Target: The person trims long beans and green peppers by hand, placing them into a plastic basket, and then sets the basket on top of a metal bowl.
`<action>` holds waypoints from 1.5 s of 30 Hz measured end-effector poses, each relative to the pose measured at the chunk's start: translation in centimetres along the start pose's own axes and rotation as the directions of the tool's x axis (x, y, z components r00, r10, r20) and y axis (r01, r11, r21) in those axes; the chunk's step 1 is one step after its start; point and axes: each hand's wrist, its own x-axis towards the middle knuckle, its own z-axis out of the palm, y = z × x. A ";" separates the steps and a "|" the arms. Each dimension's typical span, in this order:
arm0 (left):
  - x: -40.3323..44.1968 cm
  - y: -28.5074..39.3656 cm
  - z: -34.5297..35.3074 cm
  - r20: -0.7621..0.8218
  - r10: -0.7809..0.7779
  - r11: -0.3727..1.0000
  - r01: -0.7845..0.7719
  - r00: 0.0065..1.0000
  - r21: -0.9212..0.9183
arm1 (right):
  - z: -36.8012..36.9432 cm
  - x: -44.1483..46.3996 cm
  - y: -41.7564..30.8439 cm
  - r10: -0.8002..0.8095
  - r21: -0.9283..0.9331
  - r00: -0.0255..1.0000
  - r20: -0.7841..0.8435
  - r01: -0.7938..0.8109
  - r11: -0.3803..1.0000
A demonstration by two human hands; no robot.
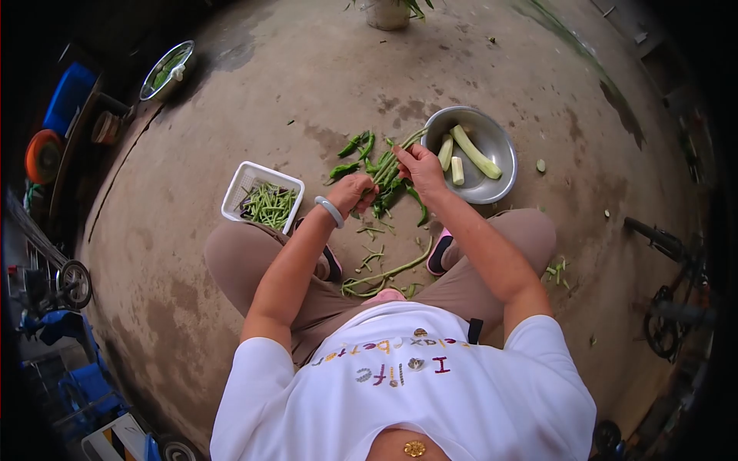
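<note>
My left hand (358, 194), with a pale bangle at the wrist, is closed at the lower end of a bunch of long green beans (390, 167). My right hand (421, 170) has its fingers pinched on the beans near their upper end, beside the metal bowl. Green peppers (347, 170) lie on the ground under and around the beans. To the left, a white plastic basket (233, 190) holds short pieces of green bean (270, 204). The metal bowl (508, 163) on the right holds peeled pale-green vegetable pieces (475, 153).
Long beans (377, 283) and cut bits lie between my feet. A bowl of greens (167, 71) stands at the upper left, a potted plant (387, 14) at the top. Wheeled things line the left edge, and a bicycle-like object (663, 240) is at the right.
</note>
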 end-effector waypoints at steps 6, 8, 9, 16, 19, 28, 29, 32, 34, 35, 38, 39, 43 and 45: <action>2.1 -1.4 -3.2 -0.359 -0.019 0.999 0.003 0.933 -0.044 | 2.5 -2.5 -0.7 -0.279 -0.239 0.938 0.206 0.325 0.915; 2.6 -2.5 -4.7 -0.392 -0.053 0.996 0.019 0.918 -0.088 | 3.4 -3.2 -1.6 -0.208 -0.082 0.957 0.201 0.228 0.970; 2.4 -2.5 -4.2 -0.373 0.010 0.996 -0.041 0.928 -0.074 | 3.2 -3.1 -1.6 -0.204 -0.086 0.956 0.212 0.226 0.970; -0.2 0.0 -0.4 0.145 -0.019 0.976 0.050 0.989 -0.214 | 0.9 -1.4 1.5 0.101 -0.223 0.969 0.227 -0.049 0.974; -0.1 0.2 -0.3 0.113 -0.017 0.982 0.038 0.993 -0.183 | 1.0 -1.1 1.2 0.133 -0.205 0.964 0.230 -0.086 0.975; -0.2 0.3 0.3 0.110 -0.016 0.994 0.027 0.994 -0.105 | 0.4 0.0 -0.2 0.015 -0.027 0.998 0.066 -0.013 1.000; 0.0 0.1 0.1 0.111 -0.015 0.994 0.027 0.994 -0.104 | 0.7 0.0 -0.4 0.021 -0.035 0.996 0.087 -0.018 0.999; 0.0 -0.3 0.3 0.125 0.054 0.998 -0.048 0.991 -0.050 | 0.5 0.2 0.0 0.049 -0.073 0.995 0.088 -0.043 0.996; 0.2 -0.5 0.4 0.136 0.096 0.990 -0.109 0.986 0.090 | 0.6 -0.1 -0.5 0.069 -0.101 0.996 0.065 -0.062 0.993; 0.2 -0.5 0.5 0.138 0.095 0.990 -0.109 0.986 0.093 | 0.6 -0.2 -0.7 0.098 -0.079 0.991 0.091 -0.091 0.993; 0.1 -0.6 0.3 0.137 0.075 0.985 -0.095 0.988 0.147 | 0.5 -0.2 -0.9 0.046 -0.153 0.984 0.174 -0.019 0.988; 0.3 -0.8 0.2 0.129 0.052 0.988 -0.070 0.990 0.138 | 0.4 -0.1 -0.7 -0.028 -0.240 0.972 0.233 0.086 0.967; 0.8 -1.4 -0.5 0.077 -0.048 0.997 0.044 0.996 0.057 | 0.1 0.0 0.1 -0.103 -0.288 0.971 0.218 0.164 0.943; 1.4 -1.4 -1.4 -0.027 -0.046 0.999 0.046 0.999 -0.006 | 0.4 -0.5 0.6 -0.387 -0.472 0.890 0.240 0.455 0.755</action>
